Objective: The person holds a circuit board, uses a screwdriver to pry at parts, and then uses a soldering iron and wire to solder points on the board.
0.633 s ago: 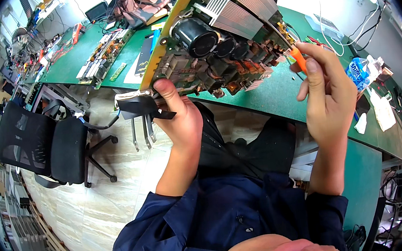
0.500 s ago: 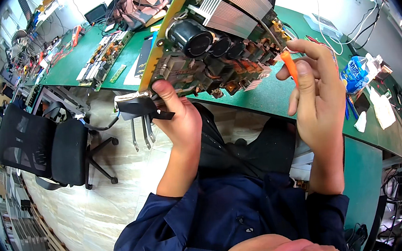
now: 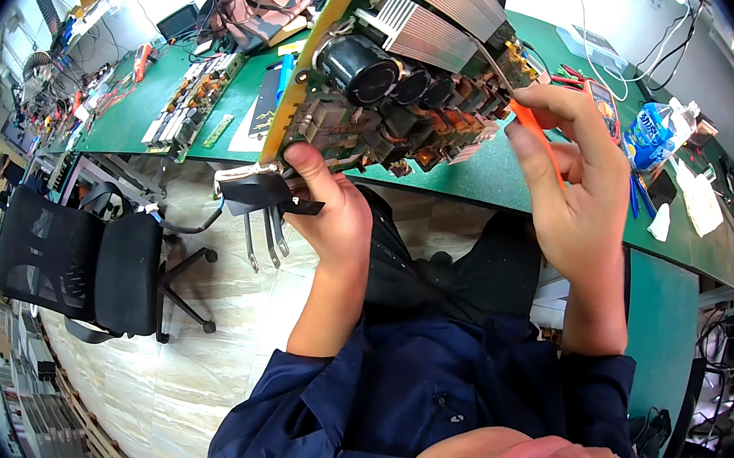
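The fingers of the right hand (image 3: pixel 579 184), toward 3 o'clock from the middle of the view, are clamped on an orange-handled tool (image 3: pixel 535 128), thumb on one side and index finger on the other. From there its thin metal shaft points to 11 o'clock and meets the circuit board (image 3: pixel 305 67) beside the heat sinks (image 3: pixel 423 35); exactly where the tip ends is hard to make out.

The left hand (image 3: pixel 334 214), just off centre toward 10 o'clock, is closed on the board's lower corner — thumb in front, the other fingers hidden. The board sits at 12 o'clock, tilted and raised over the counter (image 3: pixel 470 187), its component side showing: silver fins, a large black cylinder (image 3: pixel 356 67), smaller parts crowded toward 1 o'clock. At the gripped corner a black piece (image 3: pixel 251 194) sticks out toward 9 o'clock, metal prongs (image 3: pixel 250 241) hanging from it toward 6.

Farther out on the counter, a second board (image 3: pixel 197 104) lies between 10 and 11 o'clock, with a patterned bag (image 3: pixel 263 9) at 11. A red-edged meter (image 3: pixel 605 110) is at 2, a blue plastic package (image 3: pixel 651 138) and crumpled white paper (image 3: pixel 699 198) near 3. Off the counter — a black chair (image 3: pixel 130 276) at 9 o'clock on the pale floor (image 3: pixel 195 381).
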Motion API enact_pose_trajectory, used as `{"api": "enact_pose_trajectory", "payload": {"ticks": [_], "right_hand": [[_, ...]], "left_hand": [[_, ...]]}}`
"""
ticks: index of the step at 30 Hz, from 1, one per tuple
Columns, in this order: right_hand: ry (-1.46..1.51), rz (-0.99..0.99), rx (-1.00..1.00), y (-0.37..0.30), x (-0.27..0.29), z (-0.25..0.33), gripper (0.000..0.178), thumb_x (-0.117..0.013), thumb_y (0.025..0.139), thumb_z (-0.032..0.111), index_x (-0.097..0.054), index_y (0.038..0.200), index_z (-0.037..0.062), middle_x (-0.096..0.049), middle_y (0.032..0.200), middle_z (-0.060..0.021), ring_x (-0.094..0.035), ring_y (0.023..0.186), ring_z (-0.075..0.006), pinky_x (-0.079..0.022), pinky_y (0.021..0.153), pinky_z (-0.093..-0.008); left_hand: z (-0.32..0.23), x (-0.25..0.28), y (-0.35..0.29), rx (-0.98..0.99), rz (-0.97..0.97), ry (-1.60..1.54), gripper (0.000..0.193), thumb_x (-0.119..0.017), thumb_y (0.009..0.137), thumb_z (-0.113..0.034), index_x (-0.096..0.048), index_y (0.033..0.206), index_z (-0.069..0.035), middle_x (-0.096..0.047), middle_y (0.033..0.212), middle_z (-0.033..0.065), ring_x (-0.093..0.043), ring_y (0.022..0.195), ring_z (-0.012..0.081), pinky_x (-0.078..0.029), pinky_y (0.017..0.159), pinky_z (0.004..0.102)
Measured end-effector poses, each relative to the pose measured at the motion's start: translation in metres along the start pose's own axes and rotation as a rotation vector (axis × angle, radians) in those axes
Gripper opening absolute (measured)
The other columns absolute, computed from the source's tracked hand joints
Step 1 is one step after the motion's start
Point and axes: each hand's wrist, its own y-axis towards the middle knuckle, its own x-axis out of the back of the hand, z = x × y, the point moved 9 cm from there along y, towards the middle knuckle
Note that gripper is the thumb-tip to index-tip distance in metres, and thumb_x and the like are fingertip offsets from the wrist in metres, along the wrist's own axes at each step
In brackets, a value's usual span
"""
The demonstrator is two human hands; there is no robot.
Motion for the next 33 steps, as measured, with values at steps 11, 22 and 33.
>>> {"api": "enact_pose_trajectory", "payload": {"ticks": [11, 22, 33], "right_hand": [[-0.325, 0.196, 0.224, 0.024, 0.021, 0.027, 0.025, -0.064, 0.087, -0.009, -0.067, 0.112, -0.0043, -0.073, 0.099, -0.0160, -0.067, 0.083, -0.0173, -0.052, 0.079, -0.0271], [-0.332, 0.342, 0.224, 0.035, 0.030, 0.030, 0.027, -0.059, 0.088, -0.010, -0.068, 0.113, -0.0047, -0.072, 0.097, -0.0158, -0.068, 0.084, -0.0197, -0.053, 0.079, -0.0283], [-0.441, 0.231, 0.180, 0.015, 0.019, 0.039, 0.025, -0.066, 0.086, -0.007, -0.070, 0.110, -0.0014, -0.072, 0.096, -0.0163, -0.069, 0.083, -0.0241, -0.052, 0.077, -0.0295]], "left_hand": [[-0.012, -0.016, -0.005, -0.169, 0.135, 0.003, 0.041, -0.055, 0.104, -0.033, -0.052, 0.133, -0.005, -0.060, 0.127, 0.0074, -0.062, 0.109, 0.0159, -0.052, 0.091, 0.0330], [-0.012, -0.016, -0.005, -0.218, 0.149, 0.050, 0.043, -0.052, 0.105, -0.032, -0.048, 0.137, -0.004, -0.059, 0.128, 0.0087, -0.061, 0.110, 0.0169, -0.050, 0.093, 0.0314], [-0.002, 0.002, 0.003, -0.142, 0.196, -0.136, 0.040, -0.050, 0.105, -0.035, -0.053, 0.128, -0.002, -0.064, 0.122, 0.0081, -0.063, 0.106, 0.0150, -0.053, 0.088, 0.0301]]}}
